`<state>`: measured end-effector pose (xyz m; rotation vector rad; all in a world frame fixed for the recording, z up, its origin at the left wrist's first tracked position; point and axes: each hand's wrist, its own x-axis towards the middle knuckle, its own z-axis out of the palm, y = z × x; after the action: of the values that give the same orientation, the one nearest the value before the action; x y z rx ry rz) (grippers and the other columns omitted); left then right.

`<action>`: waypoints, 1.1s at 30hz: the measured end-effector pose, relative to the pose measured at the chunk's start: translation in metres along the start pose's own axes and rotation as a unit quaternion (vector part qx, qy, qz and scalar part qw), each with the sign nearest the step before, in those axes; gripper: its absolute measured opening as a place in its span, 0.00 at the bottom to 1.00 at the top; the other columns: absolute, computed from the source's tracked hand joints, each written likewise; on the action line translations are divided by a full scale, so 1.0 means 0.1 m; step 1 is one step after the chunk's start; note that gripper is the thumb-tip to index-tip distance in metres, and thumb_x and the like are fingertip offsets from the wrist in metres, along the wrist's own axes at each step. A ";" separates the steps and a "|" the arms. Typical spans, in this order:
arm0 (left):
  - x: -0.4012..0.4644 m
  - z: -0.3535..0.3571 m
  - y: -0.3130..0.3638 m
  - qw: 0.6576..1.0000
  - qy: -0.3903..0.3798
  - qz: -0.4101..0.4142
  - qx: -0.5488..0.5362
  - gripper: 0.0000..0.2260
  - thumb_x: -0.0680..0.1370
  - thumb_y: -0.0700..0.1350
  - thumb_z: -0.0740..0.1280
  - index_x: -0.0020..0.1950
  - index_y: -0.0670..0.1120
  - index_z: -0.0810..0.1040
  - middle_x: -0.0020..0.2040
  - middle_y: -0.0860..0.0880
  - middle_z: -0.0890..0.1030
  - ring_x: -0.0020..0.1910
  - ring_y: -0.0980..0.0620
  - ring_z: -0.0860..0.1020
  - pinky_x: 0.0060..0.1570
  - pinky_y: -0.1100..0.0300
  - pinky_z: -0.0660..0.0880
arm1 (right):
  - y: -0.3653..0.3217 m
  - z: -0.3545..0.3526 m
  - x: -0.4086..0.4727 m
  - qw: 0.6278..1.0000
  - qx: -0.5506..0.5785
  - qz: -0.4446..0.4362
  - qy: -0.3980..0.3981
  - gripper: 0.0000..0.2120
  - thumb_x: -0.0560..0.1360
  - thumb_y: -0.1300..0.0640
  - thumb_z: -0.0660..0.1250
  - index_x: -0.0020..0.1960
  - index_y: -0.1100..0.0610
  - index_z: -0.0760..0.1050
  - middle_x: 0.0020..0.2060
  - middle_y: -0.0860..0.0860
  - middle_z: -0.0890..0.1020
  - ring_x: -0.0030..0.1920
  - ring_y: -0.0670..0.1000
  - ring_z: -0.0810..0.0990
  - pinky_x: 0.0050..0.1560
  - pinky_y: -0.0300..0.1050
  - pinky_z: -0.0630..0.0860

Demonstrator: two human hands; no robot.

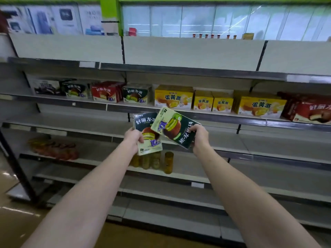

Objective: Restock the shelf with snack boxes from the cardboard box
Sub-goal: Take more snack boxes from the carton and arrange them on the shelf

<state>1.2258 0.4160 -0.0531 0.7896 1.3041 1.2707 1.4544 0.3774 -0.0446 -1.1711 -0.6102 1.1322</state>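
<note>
- Left grip (133,138): fingers curled on the left edge of an upright green snack box (146,134), held in front of the shelving.
- Right grip (199,135): pinching the right end of a second green box (174,127), tilted, overlapping the first box's front.
- Both boxes held in the air just below the stocked shelf (116,106).
- That shelf carries matching green boxes (135,95), red boxes (105,93), yellow boxes (173,98).
- Lower shelf: amber jars (168,162).

Single head-worn wide-angle view, at arm's length from a store shelf unit (179,120), facing forward and slightly down, edges curved by the lens
</note>
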 end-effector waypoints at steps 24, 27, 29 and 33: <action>1.84 -0.61 1.30 0.995 0.018 0.003 0.097 0.04 0.72 0.38 0.65 0.47 0.40 0.75 0.38 0.41 0.80 0.35 0.43 0.79 0.37 0.53 0.77 | 0.04 2.15 1.88 0.995 -0.005 -0.085 -0.055 0.14 0.72 0.50 0.75 0.53 0.52 0.74 0.55 0.50 0.79 0.60 0.52 0.75 0.66 0.48 0.67; 2.37 -0.76 1.49 0.993 0.031 0.004 0.117 0.24 0.56 0.41 0.68 0.52 0.41 0.73 0.44 0.41 0.81 0.37 0.42 0.81 0.41 0.48 0.79 | 0.02 2.47 2.14 0.992 -0.016 -0.097 -0.073 0.18 0.72 0.50 0.75 0.59 0.53 0.75 0.59 0.51 0.79 0.62 0.54 0.75 0.61 0.51 0.70; 2.98 -0.97 1.52 0.989 0.050 0.037 0.136 0.28 0.51 0.42 0.69 0.50 0.41 0.75 0.55 0.41 0.80 0.50 0.39 0.80 0.51 0.45 0.77 | -0.01 2.65 2.26 0.992 -0.005 -0.096 -0.083 0.19 0.73 0.51 0.74 0.61 0.53 0.73 0.57 0.48 0.76 0.61 0.52 0.72 0.59 0.49 0.68; 2.74 -0.95 1.74 0.978 0.077 0.106 0.163 0.07 0.72 0.35 0.62 0.40 0.44 0.76 0.54 0.39 0.79 0.48 0.46 0.75 0.47 0.55 0.71 | -0.01 2.91 2.49 0.989 0.042 -0.103 -0.096 0.12 0.72 0.58 0.75 0.47 0.49 0.72 0.46 0.48 0.80 0.53 0.52 0.77 0.57 0.48 0.72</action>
<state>1.0472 0.6911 0.0297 1.1009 1.6128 1.3224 1.2952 0.7209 0.0098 -0.9109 -0.8056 1.0893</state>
